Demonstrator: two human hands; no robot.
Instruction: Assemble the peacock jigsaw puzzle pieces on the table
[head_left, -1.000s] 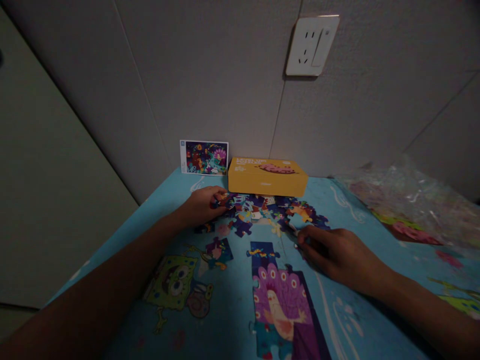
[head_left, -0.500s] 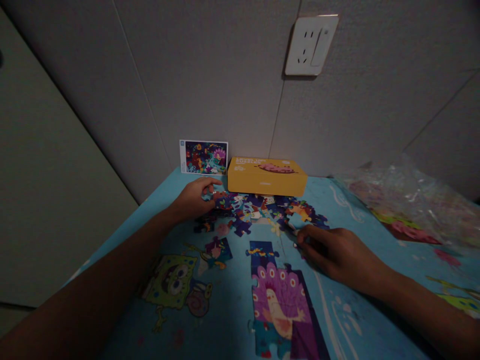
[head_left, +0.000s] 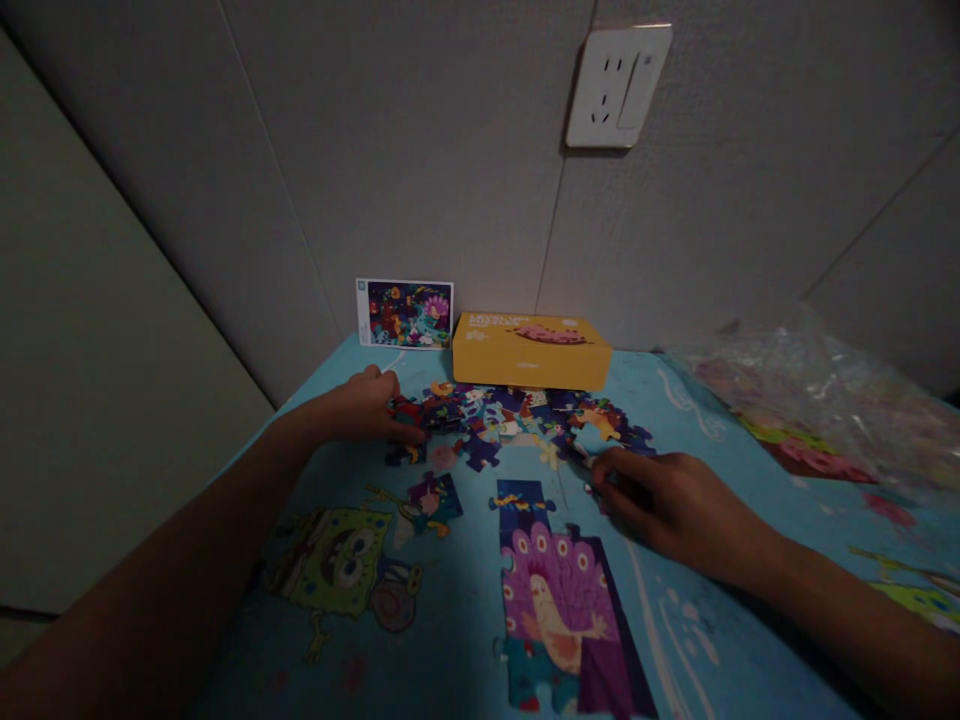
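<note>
- Grey wall [head_left: 420,150]: stands behind the work surface, panel seams visible.
- Blue cover [head_left: 457,630]: spread over the surface before me, printed with cartoon figures, a yellow sponge among them.
- Clear plastic [head_left: 825,385]: crumpled at the far right, with pink and yellow-green print showing beneath it.
- Heap of puzzle pieces [head_left: 495,420]: loose, overlapping, directly in front of the box and between my hands.
- Joined puzzle section [head_left: 559,600]: flat, nearest to me, showing a purple fan-tailed figure; neither hand touches it.
- Yellow box [head_left: 532,355]: lies near the wall, behind the heap.
- My right hand [head_left: 667,505]: at the heap's right front, thumb and forefinger pinched together on a dark piece.
- My left hand [head_left: 367,405]: well apart from the right, fingers at pieces on the heap's left end; I cannot tell whether they grip one.
- Picture card [head_left: 409,315]: upright, left of the box.
- White wall socket [head_left: 619,88]: mounted above the box, slightly right.
- Small puzzle part [head_left: 436,502]: flat on the cover, left of the joined section.
- Dark piece [head_left: 576,453]: at my right fingertips; its outline is unclear.
</note>
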